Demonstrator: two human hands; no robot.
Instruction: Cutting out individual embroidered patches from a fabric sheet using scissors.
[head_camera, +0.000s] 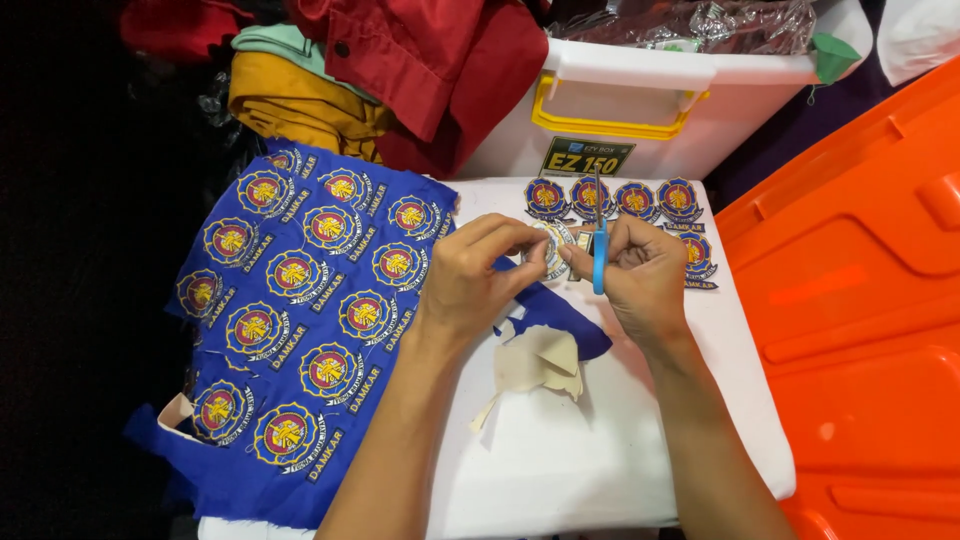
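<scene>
From the head camera, the left hand (470, 275) pinched a round embroidered patch (553, 243) between its fingertips, held just above the white surface (600, 450). Right beside it, the right hand (640, 275) was clenched around blue-handled scissors (599, 235), blades pointing up and touching the patch's edge. Cut patches (615, 198) lay in a row just beyond both hands. The blue sheet of uncut patches (300, 310) lay left of the left hand, fabric scraps (540, 365) below the wrists.

Small sewing workshop: embroidered patch sheet (290, 300), piled garments (400, 70), storage bin (650, 110).
</scene>
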